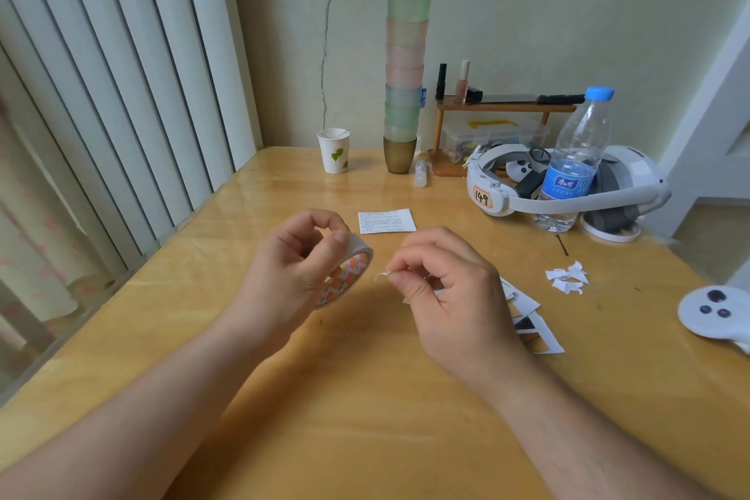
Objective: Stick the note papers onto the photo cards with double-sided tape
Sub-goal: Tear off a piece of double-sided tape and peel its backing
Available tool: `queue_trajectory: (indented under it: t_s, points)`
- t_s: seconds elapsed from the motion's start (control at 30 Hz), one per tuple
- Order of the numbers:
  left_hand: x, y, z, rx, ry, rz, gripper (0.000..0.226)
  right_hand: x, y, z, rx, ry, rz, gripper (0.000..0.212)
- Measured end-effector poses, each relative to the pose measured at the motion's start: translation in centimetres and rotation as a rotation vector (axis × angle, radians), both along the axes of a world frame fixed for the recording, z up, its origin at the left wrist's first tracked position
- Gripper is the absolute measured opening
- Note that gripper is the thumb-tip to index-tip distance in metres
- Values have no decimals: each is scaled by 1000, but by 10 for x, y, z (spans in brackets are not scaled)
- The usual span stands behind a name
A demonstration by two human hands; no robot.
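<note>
My left hand grips a roll of double-sided tape with an orange-and-white patterned inner ring, held above the middle of the wooden table. Just to its right, my right hand pinches a small torn piece of tape between thumb and forefinger. A white note paper with printed text lies flat behind both hands. Several photo cards lie overlapping on the table, partly hidden under my right hand.
Torn white backing scraps lie to the right. A VR headset, a water bottle and a white controller fill the right side. A paper cup, stacked cups and a small wooden shelf stand at the back.
</note>
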State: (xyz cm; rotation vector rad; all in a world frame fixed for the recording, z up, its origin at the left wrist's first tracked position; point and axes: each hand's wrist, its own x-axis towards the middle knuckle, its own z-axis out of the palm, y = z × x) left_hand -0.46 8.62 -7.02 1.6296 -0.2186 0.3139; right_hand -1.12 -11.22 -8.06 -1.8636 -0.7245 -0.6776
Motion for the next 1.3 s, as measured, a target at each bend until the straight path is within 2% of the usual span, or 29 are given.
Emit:
queue_trajectory:
  t_s: [0.13, 0.23, 0.33, 0.4, 0.47, 0.6, 0.67, 0.73, 0.87, 0.97, 1.13, 1.3]
  points:
    - [4, 24, -5, 643, -192, 140, 12, -3, 0, 4, 157, 294, -8, 19]
    - [10, 36, -5, 949, -173, 140, 14, -3, -1, 6, 276, 508, -3, 20]
    - [13, 37, -9, 1073, -48, 68, 48, -3, 0, 11, 426, 697, 7, 15]
    - [12, 36, -12, 1091, -13, 22, 68, -4, 1, 15, 544, 801, 37, 9]
    - [12, 40, -12, 1076, 8, -12, 66, -3, 0, 20, 708, 921, 99, 7]
    - [7, 34, -4, 921, -37, 44, 38, -2, -4, 28, 952, 1177, 245, 9]
    - [0, 17, 4, 688, -39, 75, 28, -3, -6, 29, 991, 1251, 332, 7]
    - [-3, -4, 15, 372, 91, -20, 22, -3, -7, 29, 1008, 1276, 411, 11]
    - [-4, -38, 26, -9, 325, -339, 28, -2, -10, 31, 1031, 1264, 464, 22]
    - [-2, -58, 26, -244, 422, -377, 33, -1, -13, 33, 1075, 1217, 436, 30]
    - [-2, -75, 14, -455, 432, -313, 25, 1, -15, 32, 1053, 1158, 378, 26]
    - [-8, -79, 9, -505, 399, -280, 19, 0, -12, 30, 997, 1103, 346, 26]
